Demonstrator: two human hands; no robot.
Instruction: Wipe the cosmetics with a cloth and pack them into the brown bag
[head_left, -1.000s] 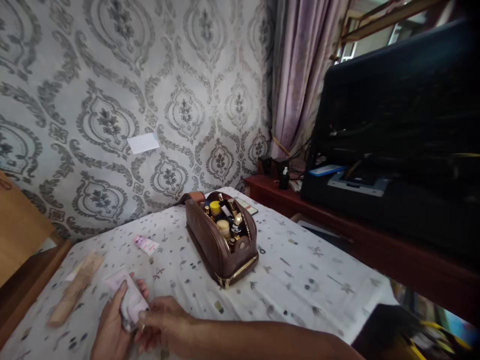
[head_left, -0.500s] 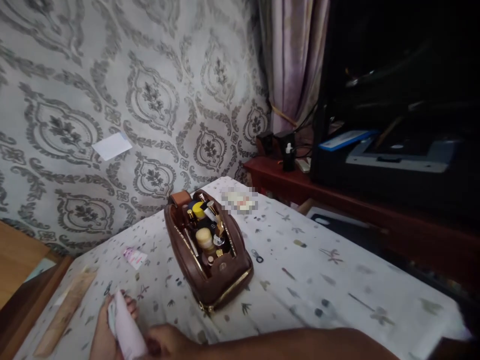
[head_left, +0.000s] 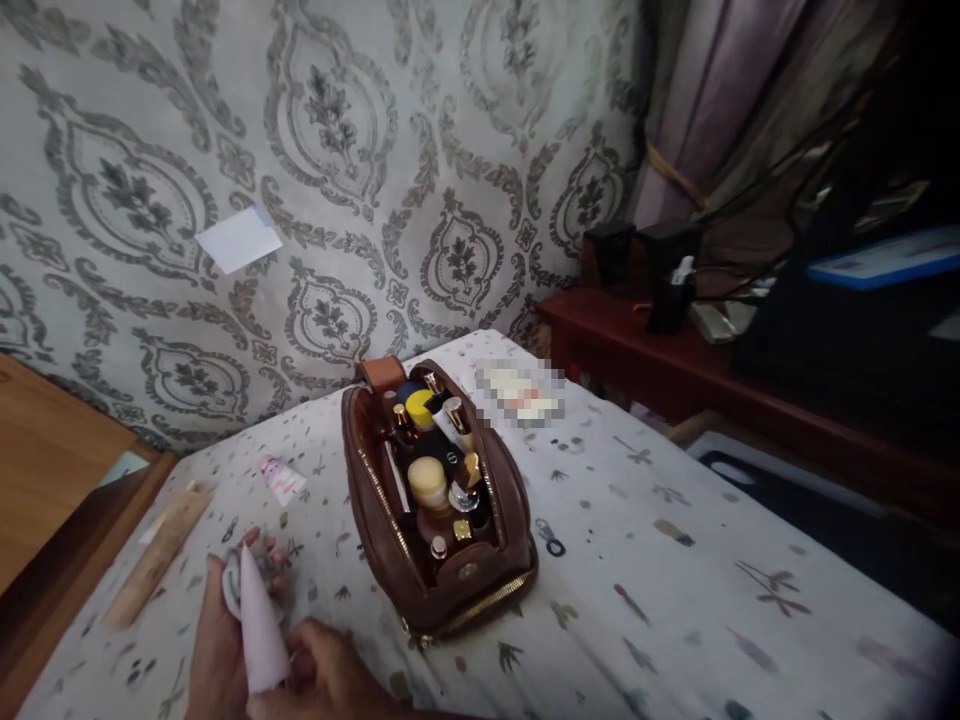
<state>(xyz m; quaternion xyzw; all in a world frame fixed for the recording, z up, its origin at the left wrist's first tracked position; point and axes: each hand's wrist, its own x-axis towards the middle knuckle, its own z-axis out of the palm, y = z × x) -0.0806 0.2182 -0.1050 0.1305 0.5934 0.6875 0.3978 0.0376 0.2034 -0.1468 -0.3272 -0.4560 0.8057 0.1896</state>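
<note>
My left hand (head_left: pixel 217 610), palm up at the lower left, has its fingers curled round a grey-and-white bundled thing (head_left: pixel 234 585) whose kind I cannot make out. In front of it stands a pale pink squeeze tube (head_left: pixel 261 635), tapering upward. At the tube's lower end, my right hand (head_left: pixel 326 665) grips it between thumb and fingers. To the right of both hands lies a brown toiletry bag (head_left: pixel 379 535), unzipped. Inside are a cream-lidded jar (head_left: pixel 427 480), a yellow-lidded container (head_left: pixel 421 408) and several small bottles.
A small pink-and-white tube (head_left: pixel 281 480) and a long tan packet (head_left: pixel 157 560) lie left on the patterned sheet (head_left: pixel 637 560). A blurred-out item (head_left: pixel 521 392) sits behind the bag. Beyond is a red-brown shelf (head_left: pixel 622 365) with cables. Wooden furniture (head_left: pixel 52 480) borders the left.
The view has shifted, bringing the bag and hands higher in the picture. My right forearm, earlier stretched across the bottom, is mostly out of view. The pink tube remains held, now showing its base.
</note>
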